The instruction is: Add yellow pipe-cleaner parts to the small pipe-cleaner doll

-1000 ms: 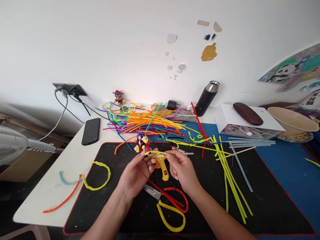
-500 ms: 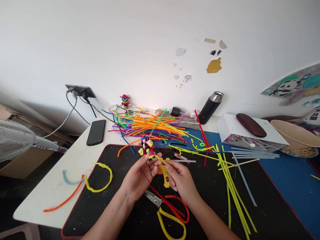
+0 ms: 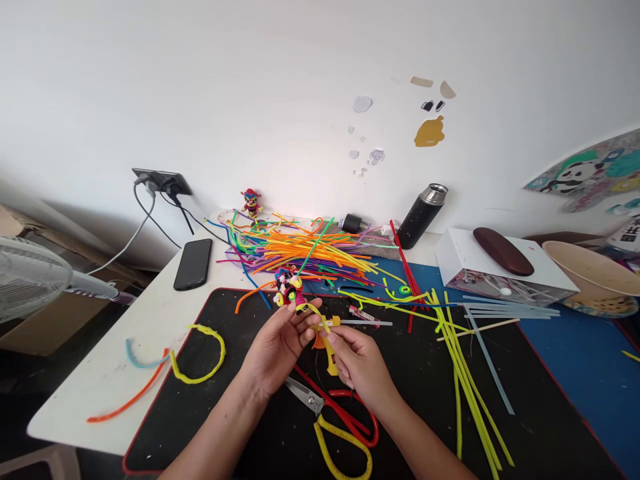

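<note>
My left hand [image 3: 277, 347] pinches a small pipe-cleaner figure [image 3: 289, 291] in pink, yellow and black, held up over the black mat [image 3: 210, 413]. A yellow pipe cleaner [image 3: 317, 313] runs from the figure to my right hand [image 3: 360, 363], whose fingers are closed on its free end. Both hands hover just above a yellow glue gun [image 3: 329, 347] lying on the mat. Red-and-yellow scissors [image 3: 340, 420] lie under my wrists.
A heap of coloured pipe cleaners [image 3: 300, 250] lies behind the mat, with yellow-green ones [image 3: 465, 373] to the right. On the table stand a phone [image 3: 193, 263], black flask [image 3: 421, 215], white box [image 3: 500, 270] and a second figure [image 3: 251, 201]. A fan [image 3: 30, 280] sits at left.
The view has tilted so the scene sits lower. My hands have drawn closer together, and the yellow pipe cleaner between them has gone from stretched flat to bent near the figure.
</note>
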`<state>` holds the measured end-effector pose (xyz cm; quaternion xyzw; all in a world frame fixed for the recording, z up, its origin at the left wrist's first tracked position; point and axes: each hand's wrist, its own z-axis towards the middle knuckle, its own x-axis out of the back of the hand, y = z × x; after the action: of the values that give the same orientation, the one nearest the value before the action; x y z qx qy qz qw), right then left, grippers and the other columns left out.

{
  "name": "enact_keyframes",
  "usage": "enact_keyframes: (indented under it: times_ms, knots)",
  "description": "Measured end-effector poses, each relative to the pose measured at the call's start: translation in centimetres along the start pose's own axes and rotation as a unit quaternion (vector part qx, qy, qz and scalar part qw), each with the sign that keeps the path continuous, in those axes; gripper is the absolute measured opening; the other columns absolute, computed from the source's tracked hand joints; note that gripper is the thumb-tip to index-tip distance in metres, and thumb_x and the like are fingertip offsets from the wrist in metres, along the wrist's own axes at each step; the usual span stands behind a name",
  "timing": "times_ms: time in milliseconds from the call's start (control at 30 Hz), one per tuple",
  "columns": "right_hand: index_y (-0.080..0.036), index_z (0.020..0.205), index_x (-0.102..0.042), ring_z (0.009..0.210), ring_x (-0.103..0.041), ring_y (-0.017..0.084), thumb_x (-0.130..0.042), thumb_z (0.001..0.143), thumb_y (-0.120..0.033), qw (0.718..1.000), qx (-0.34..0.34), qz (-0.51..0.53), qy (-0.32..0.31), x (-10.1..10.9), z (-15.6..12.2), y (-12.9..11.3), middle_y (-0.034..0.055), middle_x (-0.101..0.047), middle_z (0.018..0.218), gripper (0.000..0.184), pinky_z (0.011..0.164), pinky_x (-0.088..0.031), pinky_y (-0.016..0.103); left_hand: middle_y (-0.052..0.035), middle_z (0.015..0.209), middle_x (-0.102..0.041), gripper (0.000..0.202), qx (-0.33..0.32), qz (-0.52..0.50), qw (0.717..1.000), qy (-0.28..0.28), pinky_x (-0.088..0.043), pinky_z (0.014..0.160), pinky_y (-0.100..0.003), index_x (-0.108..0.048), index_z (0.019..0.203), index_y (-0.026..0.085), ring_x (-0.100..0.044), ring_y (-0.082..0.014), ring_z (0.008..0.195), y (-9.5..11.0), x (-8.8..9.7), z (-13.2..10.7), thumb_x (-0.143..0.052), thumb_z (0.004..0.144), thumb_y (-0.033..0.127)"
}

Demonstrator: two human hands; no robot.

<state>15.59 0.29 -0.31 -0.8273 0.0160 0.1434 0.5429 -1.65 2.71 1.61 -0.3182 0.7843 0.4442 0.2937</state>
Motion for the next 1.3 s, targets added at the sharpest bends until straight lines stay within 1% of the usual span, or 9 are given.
enact_keyframes:
  times_ms: [200, 367, 533, 667, 767, 867, 1167, 1233, 1300]
  knots:
    - [-0.012, 0.106, -0.079, 0.036, -0.024, 0.006, -0.076, 0.083, -0.073, 0.999, -0.009, -0.023, -0.032, -0.2, -0.4, -0.1, -0.0129, -0.034, 0.043, 0.066, 0.036, -0.021, 0.021, -0.0141, 0.092, -0.080, 0.032, -0.044, 0.032, 0.999, 0.006, -0.048, 0.052, -0.020, -0.079, 0.090, 0.007, -0.061, -0.0104, 0.062, 0.0, -0.2, 0.4, -0.092, 0.075, 0.031]
    - [-0.012, 0.107, -0.081, 0.040, -0.032, 0.008, -0.071, 0.087, -0.075, 0.996, 0.011, -0.062, -0.064, -0.5, -0.5, 0.6, -0.0103, -0.037, 0.047, 0.066, 0.040, -0.025, 0.021, -0.0108, 0.089, -0.079, 0.035, -0.063, 0.061, 0.996, 0.021, -0.045, 0.051, -0.020, -0.076, 0.083, 0.009, -0.055, -0.0077, 0.057, -0.2, -0.3, 0.5, -0.097, 0.070, 0.034]
    - [-0.015, 0.106, -0.083, 0.044, -0.030, 0.008, -0.067, 0.093, -0.071, 0.991, 0.031, -0.095, -0.085, -1.0, -0.7, 1.0, -0.0083, -0.039, 0.054, 0.060, 0.043, -0.025, 0.022, -0.0088, 0.082, -0.079, 0.036, -0.068, 0.069, 0.994, 0.044, -0.042, 0.048, -0.019, -0.071, 0.077, 0.011, -0.052, -0.0069, 0.054, -0.6, -0.1, 0.7, -0.098, 0.068, 0.034]
    - [-0.016, 0.106, -0.084, 0.048, -0.036, 0.009, -0.066, 0.099, -0.059, 0.985, 0.050, -0.136, -0.092, -1.2, -0.8, 0.8, -0.0045, -0.050, 0.060, 0.047, 0.048, -0.028, 0.023, -0.0070, 0.074, -0.077, 0.040, -0.064, 0.065, 0.994, 0.063, -0.044, 0.047, -0.019, -0.071, 0.078, 0.012, -0.057, -0.0088, 0.053, -1.0, 0.1, 0.8, -0.101, 0.062, 0.032]
    - [-0.017, 0.105, -0.084, 0.060, -0.051, 0.014, -0.065, 0.100, -0.048, 0.979, 0.071, -0.163, -0.100, -1.4, -0.8, 0.5, 0.0015, -0.067, 0.072, 0.037, 0.056, -0.036, 0.025, -0.0078, 0.079, -0.080, 0.044, -0.056, 0.060, 0.993, 0.082, -0.050, 0.052, -0.021, -0.070, 0.079, 0.013, -0.065, -0.0128, 0.058, -1.3, 0.2, 0.8, -0.103, 0.057, 0.032]
    - [-0.017, 0.105, -0.084, 0.074, -0.063, 0.019, -0.064, 0.101, -0.041, 0.971, 0.088, -0.191, -0.109, -1.7, -0.8, 0.2, 0.0060, -0.078, 0.086, 0.032, 0.064, -0.043, 0.027, -0.0040, 0.073, -0.076, 0.044, -0.051, 0.065, 0.993, 0.082, -0.048, 0.050, -0.020, -0.068, 0.078, 0.014, -0.062, -0.0111, 0.054, -1.7, 0.3, 0.8, -0.103, 0.059, 0.034]
    - [-0.020, 0.101, -0.084, 0.085, -0.072, 0.023, -0.060, 0.104, -0.039, 0.956, 0.134, -0.237, -0.114, -1.9, -0.7, -1.6, 0.0061, -0.083, 0.096, 0.030, 0.074, -0.049, 0.029, 0.0003, 0.065, -0.070, 0.040, -0.068, 0.093, 0.991, 0.064, -0.041, 0.047, -0.017, -0.072, 0.080, 0.013, -0.054, -0.0068, 0.049, -1.8, 0.4, 0.3, -0.102, 0.063, 0.033]
    - [-0.021, 0.101, -0.084, 0.083, -0.071, 0.023, -0.061, 0.104, -0.041, 0.957, 0.143, -0.225, -0.111, -1.9, -0.6, -1.8, 0.0057, -0.081, 0.093, 0.031, 0.073, -0.049, 0.029, -0.0013, 0.069, -0.073, 0.040, -0.072, 0.096, 0.990, 0.068, -0.047, 0.053, -0.018, -0.074, 0.082, 0.013, -0.061, -0.0096, 0.055, -1.8, 0.4, 0.2, -0.102, 0.062, 0.033]
    - [-0.021, 0.101, -0.084, 0.074, -0.067, 0.021, -0.062, 0.103, -0.044, 0.963, 0.143, -0.207, -0.100, -1.9, -0.6, -1.8, 0.0048, -0.078, 0.084, 0.032, 0.067, -0.047, 0.028, -0.0040, 0.077, -0.077, 0.042, -0.070, 0.097, 0.990, 0.078, -0.055, 0.062, -0.022, -0.075, 0.086, 0.014, -0.070, -0.0147, 0.066, -1.9, 0.6, 0.1, -0.103, 0.061, 0.034]
